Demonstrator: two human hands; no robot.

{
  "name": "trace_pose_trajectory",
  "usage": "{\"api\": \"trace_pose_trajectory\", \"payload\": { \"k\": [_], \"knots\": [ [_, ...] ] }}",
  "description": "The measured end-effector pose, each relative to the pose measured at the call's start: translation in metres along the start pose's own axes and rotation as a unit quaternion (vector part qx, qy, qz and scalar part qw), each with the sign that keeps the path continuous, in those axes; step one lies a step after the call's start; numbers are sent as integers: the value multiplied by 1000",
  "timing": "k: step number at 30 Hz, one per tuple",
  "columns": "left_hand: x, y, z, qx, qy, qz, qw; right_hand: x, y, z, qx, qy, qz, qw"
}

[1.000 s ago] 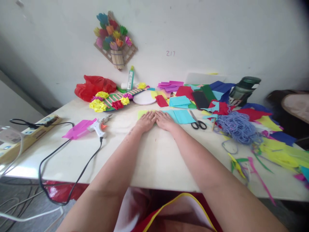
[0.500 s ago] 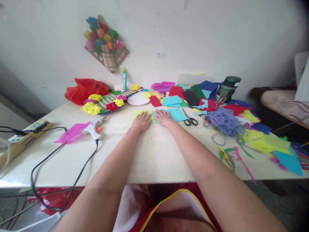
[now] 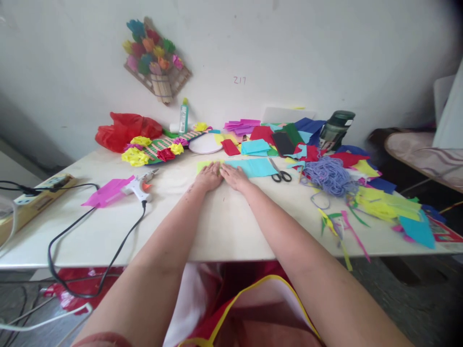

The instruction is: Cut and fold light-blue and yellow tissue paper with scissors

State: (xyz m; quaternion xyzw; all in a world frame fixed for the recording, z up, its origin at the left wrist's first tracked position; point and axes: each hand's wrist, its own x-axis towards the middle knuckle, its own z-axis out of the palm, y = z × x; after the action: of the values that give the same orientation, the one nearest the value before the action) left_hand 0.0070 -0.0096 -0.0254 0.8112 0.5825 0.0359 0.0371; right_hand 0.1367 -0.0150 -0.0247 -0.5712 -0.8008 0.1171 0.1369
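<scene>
A: Is anything gripped?

B: Nothing is pinched. The left hand (image 3: 210, 177) is laid flat, fingers extended, over the yellow paper (image 3: 201, 166); the right hand (image 3: 234, 178) is laid likewise on the blue paper (image 3: 262, 167). The fingertips are brought close together, but whether they touch cannot be told.

A: Where is the paper placed?

B: On the middle of the table (image 3: 231, 231), yellow first, then blue, with scissors (image 3: 279, 171) lying at the blue end. Whether the sheets overlap is hidden by the hands.

A: How would it be handled?

B: The yellow sheet is judged thin, very light and soft, easily creased or torn; it would best be taken by its bare left end. The blue looks much the same, and would best be held by its right edge. Sliding could be prevented by a flat palm.

A: Can any writing be read?

B: The tube (image 3: 183, 117) is printed, but too blurred to be read. On the wall (image 3: 307, 58), what seems to be the number 217 (image 3: 239, 80) is handwritten. On the dark bottle (image 3: 336, 130) a pale label (image 3: 349, 122) cannot be made out.
</scene>
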Motion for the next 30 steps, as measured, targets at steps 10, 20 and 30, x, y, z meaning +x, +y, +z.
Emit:
{"api": "trace_pose_trajectory", "payload": {
  "k": [10, 20, 30],
  "knots": [
    [2, -3, 0, -33, -8, -2, 999, 1, 22, 7, -36, 15, -20, 999],
    [3, -3, 0, -42, 1, -2, 999, -6, 18, -1, -52, 53, -40, 996],
    [2, -3, -1, -35, 7, 2, 999, -8, 7, 2, -72, 10, -60, 996]
  ]
}}
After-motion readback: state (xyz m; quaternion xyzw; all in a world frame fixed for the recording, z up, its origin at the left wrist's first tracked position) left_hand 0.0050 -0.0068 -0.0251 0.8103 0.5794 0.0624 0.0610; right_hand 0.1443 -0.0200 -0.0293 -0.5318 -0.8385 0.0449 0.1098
